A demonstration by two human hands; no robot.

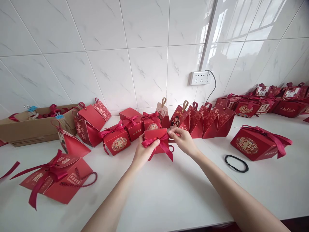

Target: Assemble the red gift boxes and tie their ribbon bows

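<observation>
A small red gift box [158, 132] with a crimson ribbon bow [166, 149] is held in front of me. My left hand [147, 149] grips its left side, thumb pressed over the bow. At the box's right upper edge, my right hand [180, 137] has thumb and fingertips pinched together; what lies between them is too small to make out. Below that pinch a twisted cord loop [171, 148] sticks out from the box. Just behind stand more red boxes tied with bows, among them one with a round gold emblem [119, 144].
A cardboard carton [36, 130] with ribbons and binder clips stands at the left. Nearer lies a bowed box with a cord [70, 183]. To the right are a black elastic loop [236, 163] and another bowed box [256, 145]. A power strip [200, 78] hangs on the tiled wall.
</observation>
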